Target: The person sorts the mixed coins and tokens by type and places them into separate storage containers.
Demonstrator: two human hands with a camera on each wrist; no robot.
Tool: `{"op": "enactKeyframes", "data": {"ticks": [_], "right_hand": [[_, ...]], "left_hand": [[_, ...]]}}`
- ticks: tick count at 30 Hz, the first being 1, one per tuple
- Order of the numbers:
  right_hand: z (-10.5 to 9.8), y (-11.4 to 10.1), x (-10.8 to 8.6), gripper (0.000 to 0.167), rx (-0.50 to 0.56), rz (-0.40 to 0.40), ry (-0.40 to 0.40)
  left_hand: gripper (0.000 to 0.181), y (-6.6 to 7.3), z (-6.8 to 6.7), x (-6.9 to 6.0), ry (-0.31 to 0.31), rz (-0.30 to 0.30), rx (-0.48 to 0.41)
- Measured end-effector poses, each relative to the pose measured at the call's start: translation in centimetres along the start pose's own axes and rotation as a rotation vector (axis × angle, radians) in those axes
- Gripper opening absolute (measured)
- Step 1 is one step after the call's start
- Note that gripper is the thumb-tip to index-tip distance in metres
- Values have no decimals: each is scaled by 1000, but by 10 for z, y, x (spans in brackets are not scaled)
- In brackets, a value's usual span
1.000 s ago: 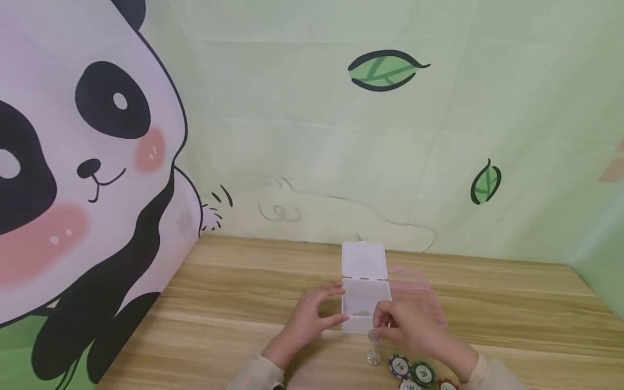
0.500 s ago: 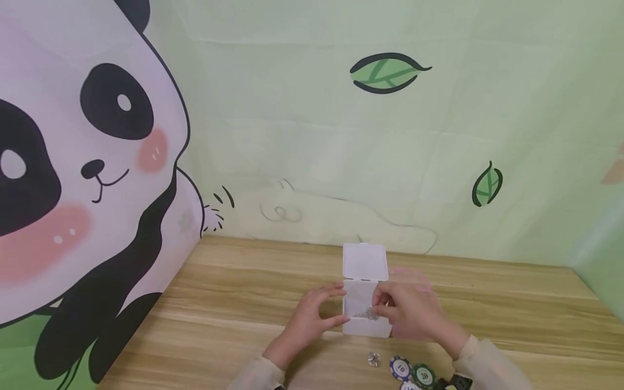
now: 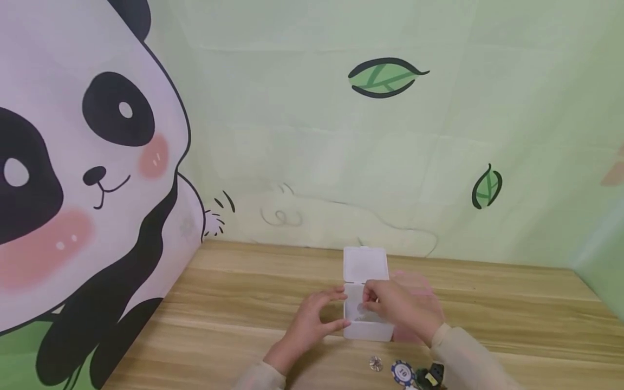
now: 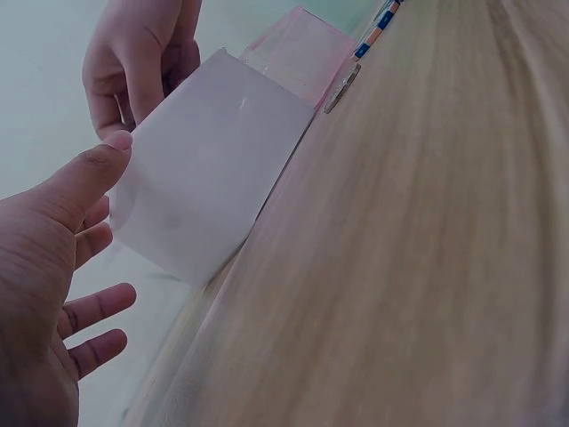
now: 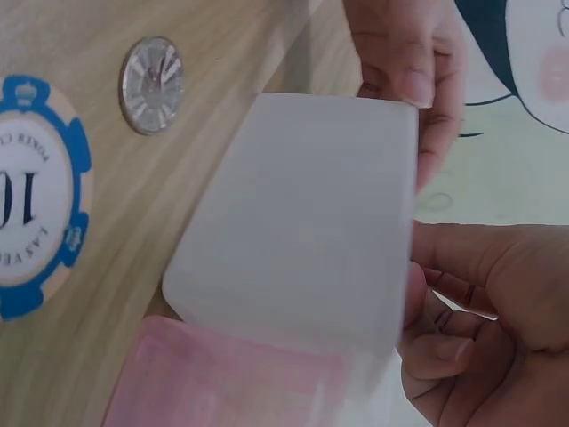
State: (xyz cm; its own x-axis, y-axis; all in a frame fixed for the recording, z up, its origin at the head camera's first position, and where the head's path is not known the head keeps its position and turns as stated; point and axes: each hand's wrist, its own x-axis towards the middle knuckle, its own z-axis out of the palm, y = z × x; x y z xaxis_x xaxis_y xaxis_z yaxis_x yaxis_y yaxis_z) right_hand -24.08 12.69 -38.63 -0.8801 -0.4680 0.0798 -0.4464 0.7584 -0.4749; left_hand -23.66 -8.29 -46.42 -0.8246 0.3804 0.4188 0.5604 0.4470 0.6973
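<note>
While the spread left hand point(image 3: 308, 316) touches the white box point(image 3: 368, 331), the right hand point(image 3: 397, 306) pinches a disc point(image 3: 361, 307) inside.

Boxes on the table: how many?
2: the open white box, which the left hand touches, and the pink box to its right, partly hidden by the right hand in the head view. No third shows.

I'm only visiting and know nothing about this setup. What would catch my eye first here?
Probably the huge cartoon panda, which fills the left side of the head view. Next, the open white box on the wooden table, with the left hand touching its left edge and the right hand over its opening. Nearer the person, a blue-and-white chip marked 10 lies beside a clear disc.
</note>
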Motion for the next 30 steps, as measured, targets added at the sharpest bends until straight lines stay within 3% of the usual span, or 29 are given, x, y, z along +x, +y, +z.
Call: {"op": "enactKeyframes", "data": {"ticks": [9, 18, 23, 30], "right_hand": [[13, -2, 7, 15, 11, 1, -10], [24, -2, 15, 20, -129, 91, -36], [29, -2, 18, 24, -209, 103, -23], [29, -4, 19, 24, -242, 105, -6]], "left_hand": [[47, 0, 1, 0, 1, -8, 17], [47, -1, 2, 0, 6, 7, 24], [47, 0, 1, 0, 6, 1, 28], [47, -1, 0, 0, 6, -2, 25]]}}
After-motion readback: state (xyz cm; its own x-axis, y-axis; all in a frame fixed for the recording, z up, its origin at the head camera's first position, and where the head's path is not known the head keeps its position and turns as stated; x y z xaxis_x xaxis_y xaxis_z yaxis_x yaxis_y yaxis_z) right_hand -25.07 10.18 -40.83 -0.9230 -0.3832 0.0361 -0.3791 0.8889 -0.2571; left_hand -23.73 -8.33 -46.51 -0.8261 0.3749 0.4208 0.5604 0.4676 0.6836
